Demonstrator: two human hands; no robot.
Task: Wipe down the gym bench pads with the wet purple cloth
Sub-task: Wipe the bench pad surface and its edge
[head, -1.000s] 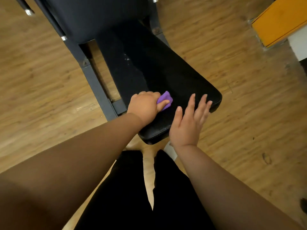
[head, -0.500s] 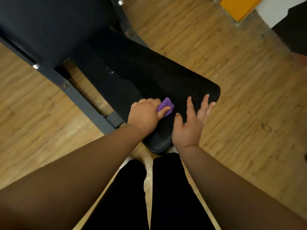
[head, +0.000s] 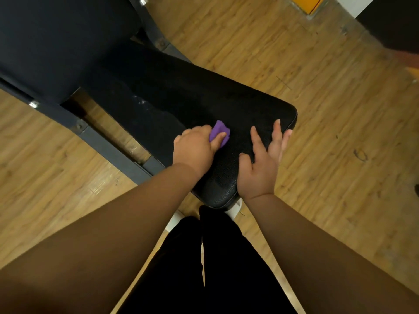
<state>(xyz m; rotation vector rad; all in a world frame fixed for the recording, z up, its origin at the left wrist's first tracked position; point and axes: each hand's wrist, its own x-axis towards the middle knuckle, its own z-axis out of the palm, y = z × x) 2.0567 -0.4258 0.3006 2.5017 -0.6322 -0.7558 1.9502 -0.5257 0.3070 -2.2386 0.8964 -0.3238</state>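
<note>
The black seat pad (head: 204, 96) of the gym bench runs from the upper left toward me, its rounded near end just in front of my legs. My left hand (head: 192, 150) grips the bunched purple cloth (head: 219, 131) and presses it on the near part of the pad. Only a small piece of cloth shows past my fingers. My right hand (head: 263, 162) lies flat on the pad's near right corner with fingers straight and spread. The dark back pad (head: 52, 37) rises at the upper left.
The bench's grey steel frame (head: 118, 152) runs along the pad's left side, with bolts and a gap to the wooden floor (head: 340, 137). An orange object (head: 308, 3) and a white and dark object (head: 385, 17) stand at the top right. My black trouser legs are at the bottom.
My view has drifted so the bench sits further right and lower. My left hand with the cloth has slid slightly further along the pad. My right hand stays flat on the near corner.
</note>
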